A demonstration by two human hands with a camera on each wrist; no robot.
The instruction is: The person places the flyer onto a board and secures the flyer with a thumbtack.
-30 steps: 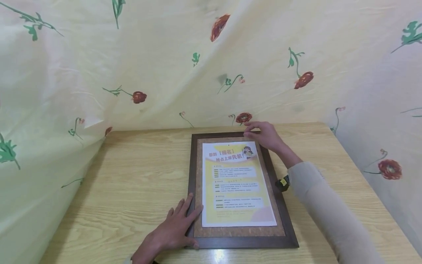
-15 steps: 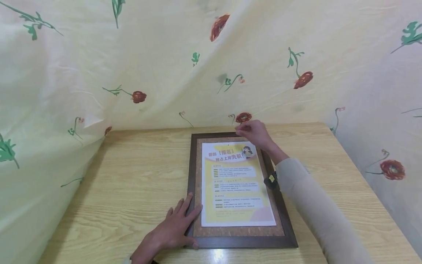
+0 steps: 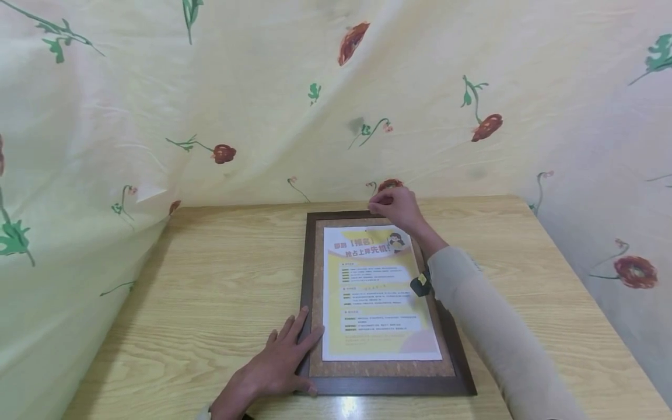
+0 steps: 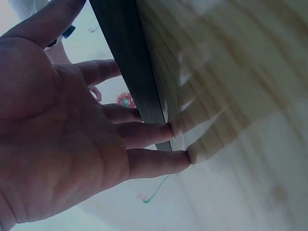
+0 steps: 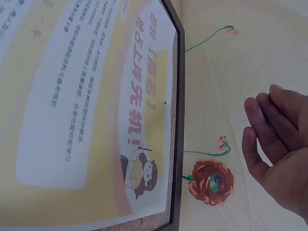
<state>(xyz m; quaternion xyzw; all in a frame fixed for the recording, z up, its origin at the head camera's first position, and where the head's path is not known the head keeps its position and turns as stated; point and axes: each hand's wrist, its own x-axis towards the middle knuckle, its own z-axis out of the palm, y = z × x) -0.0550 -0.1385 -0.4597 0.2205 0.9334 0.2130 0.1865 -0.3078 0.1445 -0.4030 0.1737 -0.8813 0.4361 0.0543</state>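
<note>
A cork board in a dark wooden frame [image 3: 385,385] lies on the table, bearing a yellow and white printed sheet [image 3: 375,344]. A small dark dot marks the sheet near its top edge. My left hand [image 3: 275,364] rests at the frame's lower left corner, fingers spread and straight. In the left wrist view, two fingertips [image 4: 180,161] meet the tabletop beside the dark frame edge [image 4: 130,57]. Over the board's far edge hovers my right hand [image 3: 400,209]. Its fingers [image 5: 257,115] are loosely bent, thumb and index tips apart, with nothing visible between them.
The wood-grain table [image 3: 220,280] extends on both sides of the board. Behind it and at the sides hangs pale cloth [image 3: 262,105] printed with red flowers. A black device with a yellow mark [image 3: 420,284] sits at the right wrist.
My right hand has moved left along the board's far edge, from near its right corner toward the middle. The left hand and the board have stayed in place.
</note>
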